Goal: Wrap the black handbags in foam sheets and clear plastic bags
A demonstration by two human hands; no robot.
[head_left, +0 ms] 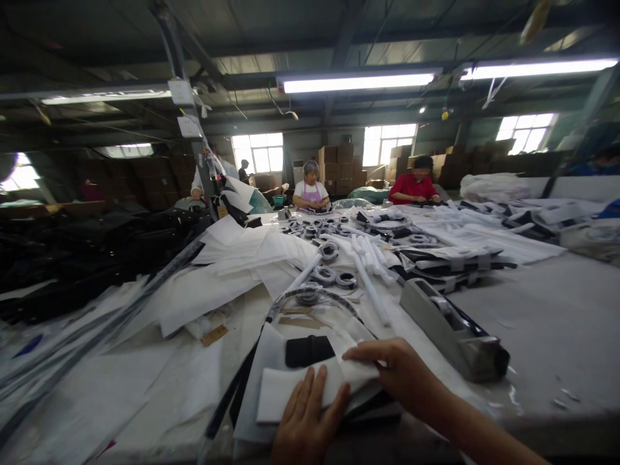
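Flat on a folded white foam sheet (276,394) lies my left hand (312,413), its fingers stretched out and a little apart. My right hand (404,374) grips the sheet's right part, with the index finger reaching across it and the other fingers curled. Beneath the foam is a black bag-like item, mostly hidden; a black patch (310,351) shows above the fold. A curved handle (314,290) in clear wrap arches behind it, and a black strap (227,394) runs down on the left.
A grey tape dispenser (448,329) stands right of my hands. Ahead lie coiled wrapped straps (323,276), white foam tubes (371,287) and wrapped black pieces (450,261). Foam sheets (227,271) are piled left, beside a slanting rail (145,297). Co-workers (310,190) sit across the table.
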